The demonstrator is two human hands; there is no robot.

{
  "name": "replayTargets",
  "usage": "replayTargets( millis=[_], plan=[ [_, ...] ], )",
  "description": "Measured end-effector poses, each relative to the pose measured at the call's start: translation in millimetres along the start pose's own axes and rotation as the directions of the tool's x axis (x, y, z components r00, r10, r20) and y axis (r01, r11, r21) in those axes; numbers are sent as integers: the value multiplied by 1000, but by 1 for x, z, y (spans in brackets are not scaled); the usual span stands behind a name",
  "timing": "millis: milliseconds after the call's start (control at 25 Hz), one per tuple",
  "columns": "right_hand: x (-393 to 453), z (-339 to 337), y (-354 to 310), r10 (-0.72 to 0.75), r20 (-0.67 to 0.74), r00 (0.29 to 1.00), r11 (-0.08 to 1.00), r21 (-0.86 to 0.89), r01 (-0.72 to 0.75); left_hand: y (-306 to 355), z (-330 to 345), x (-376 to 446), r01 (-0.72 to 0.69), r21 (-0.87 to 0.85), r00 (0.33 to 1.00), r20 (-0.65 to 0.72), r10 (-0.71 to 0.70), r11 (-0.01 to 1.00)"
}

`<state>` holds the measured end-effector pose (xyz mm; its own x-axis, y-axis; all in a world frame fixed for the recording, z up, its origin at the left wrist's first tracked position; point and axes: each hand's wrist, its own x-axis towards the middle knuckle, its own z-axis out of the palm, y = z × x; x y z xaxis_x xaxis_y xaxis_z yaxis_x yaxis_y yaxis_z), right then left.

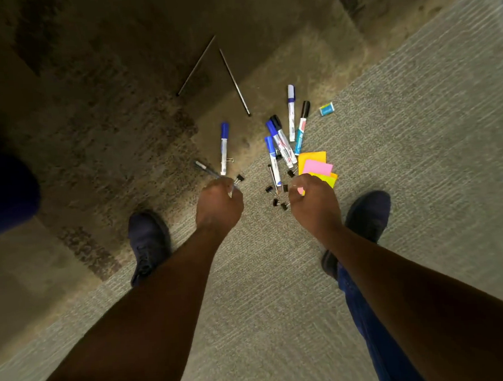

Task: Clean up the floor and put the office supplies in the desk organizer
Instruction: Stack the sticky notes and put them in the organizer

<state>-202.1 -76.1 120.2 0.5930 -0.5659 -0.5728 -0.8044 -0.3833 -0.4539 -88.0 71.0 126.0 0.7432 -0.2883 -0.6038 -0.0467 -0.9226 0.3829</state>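
Person stands over the spill, both arms reaching down to the floor (417,121).

Left hand (218,205): grip curled tight round a pen (206,170), barrel sticking out up-left. Prob. picked by its end so the fist has room to gather more.

Right hand (314,202): fingers curled, pinching the near edge of the sticky notes (316,164) – a bit of pink shows under the thumb. Can't tell if it has one sheet or the stack. Edge pinch makes sense w/ flat paper on carpet; nothing else to get under.

Rest lies loose. Markers (281,143) fanned together btwn the hands and beyond; one more marker (224,147) off to the left, near the pen. Binder clips (277,194) scattered btwn the two hands. Eraser (327,109) apart, upper right. Two thin rods (235,82) farther out in shadow.

Organizer not in view. Judgement: early stage; most of the pile is yet to be collected. Clips small, likely fiddly to gather.
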Motion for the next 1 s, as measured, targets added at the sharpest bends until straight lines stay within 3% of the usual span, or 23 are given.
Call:
replayTargets(
  millis=[200,320,440,520,640,760,880,1000],
  plan=[
    [27,12,53,66,45,997,998,-1,-66,-5,34,50,51,57,999,-12,-51,997],
    [49,24,82,92,93,991,992,-93,-83,-19,48,87,81,94,996,-49,-77,992],
    [68,31,112,190,53,980,973,-143,-181,-32,61,114,80,155,996,-57,-72,985],
    [76,34,126,171,23,985,960,-227,-161,-33,72,120,41,167,998,-61,-31,985],
    [81,43,136,58,75,996,861,-509,-12,-26,91,114,-23,80,996,-86,30,997],
    [83,53,141,-4,92,996,751,-657,64,-14,110,102,-92,-13,989,-113,90,996],
    [82,58,146,-27,63,998,737,-672,62,-2,126,91,-99,-52,992,-84,94,994],
    [81,56,143,86,89,992,793,-609,-14,12,138,82,-117,-91,993,-26,115,989]
  ],
)
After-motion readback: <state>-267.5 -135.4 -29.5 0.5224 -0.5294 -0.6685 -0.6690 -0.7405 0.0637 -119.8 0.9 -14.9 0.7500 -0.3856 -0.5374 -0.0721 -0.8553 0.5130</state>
